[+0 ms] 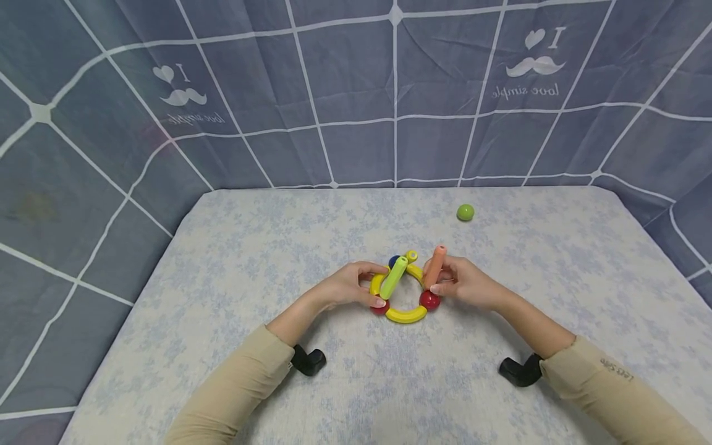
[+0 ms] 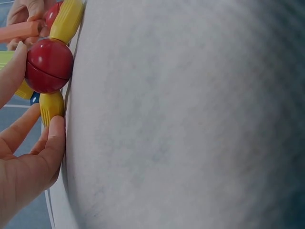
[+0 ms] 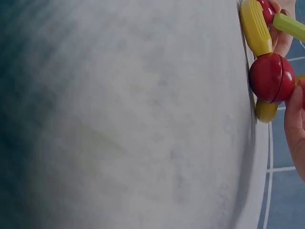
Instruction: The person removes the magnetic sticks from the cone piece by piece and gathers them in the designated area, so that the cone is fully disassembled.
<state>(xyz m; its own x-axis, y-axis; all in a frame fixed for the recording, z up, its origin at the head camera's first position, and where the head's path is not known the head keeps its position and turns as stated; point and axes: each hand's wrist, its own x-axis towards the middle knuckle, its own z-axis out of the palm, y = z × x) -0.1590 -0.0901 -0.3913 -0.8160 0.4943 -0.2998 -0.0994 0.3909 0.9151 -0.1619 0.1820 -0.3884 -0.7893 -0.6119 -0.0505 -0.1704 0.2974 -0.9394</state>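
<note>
A ring of yellow curved rods (image 1: 406, 316) joined by balls lies on the table, seemingly a magnetic building toy. My left hand (image 1: 356, 285) grips the ring's left side, its thumb by the left red ball (image 2: 49, 66) and its fingers on a yellow curved rod (image 2: 51, 108). From that ball a light green rod (image 1: 394, 278) rises at a slant. My right hand (image 1: 466, 284) pinches an orange rod (image 1: 436, 267) that stands at the right red ball (image 3: 272, 78). At the ring's far side are a blue ball (image 1: 394, 261) and a short-looking yellow rod (image 1: 411, 255).
A green ball (image 1: 465, 212) lies alone near the table's back edge. The table (image 1: 267, 247) has a pale floral cloth. A blue-grey curtain with white lines (image 1: 356, 93) hangs behind it. Black wrist mounts (image 1: 309, 361) sit under both forearms.
</note>
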